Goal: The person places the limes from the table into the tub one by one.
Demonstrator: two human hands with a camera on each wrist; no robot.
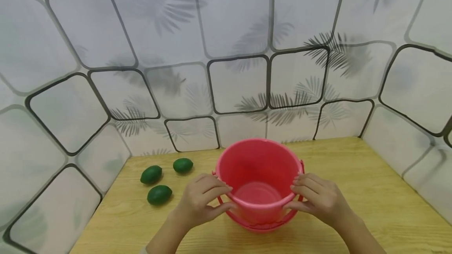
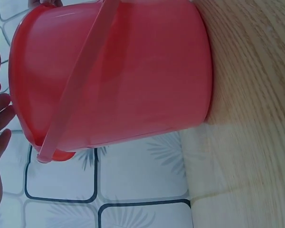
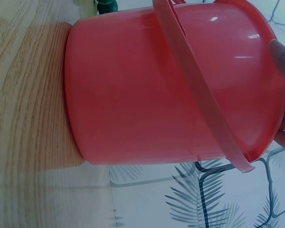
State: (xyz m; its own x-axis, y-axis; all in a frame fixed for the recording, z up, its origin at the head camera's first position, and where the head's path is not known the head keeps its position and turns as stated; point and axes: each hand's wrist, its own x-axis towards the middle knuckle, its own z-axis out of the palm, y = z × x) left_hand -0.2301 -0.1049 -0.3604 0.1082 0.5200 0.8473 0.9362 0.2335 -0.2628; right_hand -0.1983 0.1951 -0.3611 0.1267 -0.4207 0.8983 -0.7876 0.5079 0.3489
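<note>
A pink-red plastic bucket [image 1: 259, 203] stands upright on the wooden table, its inside bare in the head view. Its handle [image 2: 78, 80] hangs down across the near side. At the left of the rim, my left hand [image 1: 201, 199] has its fingers over the edge and the thumb outside. In the left wrist view, that hand's fingers look spread beside the rim. My right hand [image 1: 319, 197] pinches the rim's right side; its thumb [image 3: 282, 59] lies against the outer wall. Left of the bucket lie three green limes [image 1: 159, 195] [image 1: 151, 175] [image 1: 183, 165], apart from both hands.
The light wood table [image 1: 353, 191] runs back to a wall covering [image 1: 240, 85] with dark rounded outlines and grey leaf prints. Similar side walls [image 1: 413, 140] border the table at left and right. The bucket stands near the table's middle.
</note>
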